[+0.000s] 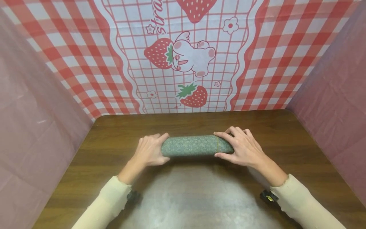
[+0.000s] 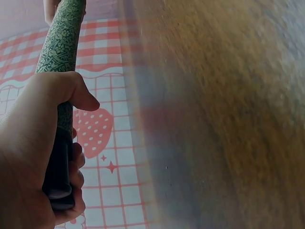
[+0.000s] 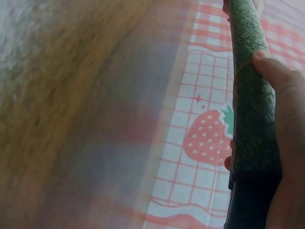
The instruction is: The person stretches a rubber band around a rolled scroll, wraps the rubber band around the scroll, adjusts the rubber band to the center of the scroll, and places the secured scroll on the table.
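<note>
A long, narrow roll-shaped thing (image 1: 191, 146) in green floral fabric is held level between both hands, just above the wooden table. A thin yellowish band rings it near its right end. Black parts (image 2: 59, 167) show at the left end in the left wrist view, and a black end (image 3: 252, 198) shows in the right wrist view. The left hand (image 1: 151, 149) grips the left end, thumb on the near side. The right hand (image 1: 243, 146) grips the right end with thumb and fingers on opposite sides. The palms hide parts of both ends; its exact kind is unclear.
The brown wooden table (image 1: 114, 133) has a glossy, light-reflecting patch in front. Behind it hangs a red-and-white checked cloth (image 1: 257, 63) with strawberry prints. Pink cloth walls (image 1: 337, 95) stand at both sides. Small dark devices (image 1: 268, 196) sit at the wrists.
</note>
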The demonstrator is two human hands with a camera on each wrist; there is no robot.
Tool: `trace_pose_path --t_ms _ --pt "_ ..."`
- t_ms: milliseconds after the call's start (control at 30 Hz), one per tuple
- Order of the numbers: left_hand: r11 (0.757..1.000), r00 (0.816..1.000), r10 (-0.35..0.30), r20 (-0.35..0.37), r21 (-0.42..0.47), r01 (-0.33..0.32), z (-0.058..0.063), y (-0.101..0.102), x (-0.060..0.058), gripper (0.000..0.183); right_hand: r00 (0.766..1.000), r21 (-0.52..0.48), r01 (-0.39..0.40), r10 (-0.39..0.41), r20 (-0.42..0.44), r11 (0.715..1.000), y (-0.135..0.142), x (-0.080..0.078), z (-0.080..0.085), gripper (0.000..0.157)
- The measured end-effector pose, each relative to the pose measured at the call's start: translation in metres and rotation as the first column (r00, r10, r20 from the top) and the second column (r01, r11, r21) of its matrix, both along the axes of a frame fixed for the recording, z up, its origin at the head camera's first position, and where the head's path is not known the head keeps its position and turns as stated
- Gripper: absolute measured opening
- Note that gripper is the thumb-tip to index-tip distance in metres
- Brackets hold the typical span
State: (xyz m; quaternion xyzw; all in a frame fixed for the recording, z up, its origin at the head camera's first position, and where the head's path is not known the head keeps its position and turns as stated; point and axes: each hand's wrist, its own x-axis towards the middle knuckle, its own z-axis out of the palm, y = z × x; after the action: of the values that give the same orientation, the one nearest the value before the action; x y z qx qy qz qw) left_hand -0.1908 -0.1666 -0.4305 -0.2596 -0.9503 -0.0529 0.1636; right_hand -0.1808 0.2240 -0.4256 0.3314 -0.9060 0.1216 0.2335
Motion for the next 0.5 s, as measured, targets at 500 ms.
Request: trace_pose_path --t_ms 500 --pt "1.000 0.999 0.018 0.028 0.013 -0.018 0.0048 0.0008 0.0011 0.078 1.000 0.032 -0.006 0.006 -0.011 0.999 -0.0032 -0.0040 0.0056 0.080"
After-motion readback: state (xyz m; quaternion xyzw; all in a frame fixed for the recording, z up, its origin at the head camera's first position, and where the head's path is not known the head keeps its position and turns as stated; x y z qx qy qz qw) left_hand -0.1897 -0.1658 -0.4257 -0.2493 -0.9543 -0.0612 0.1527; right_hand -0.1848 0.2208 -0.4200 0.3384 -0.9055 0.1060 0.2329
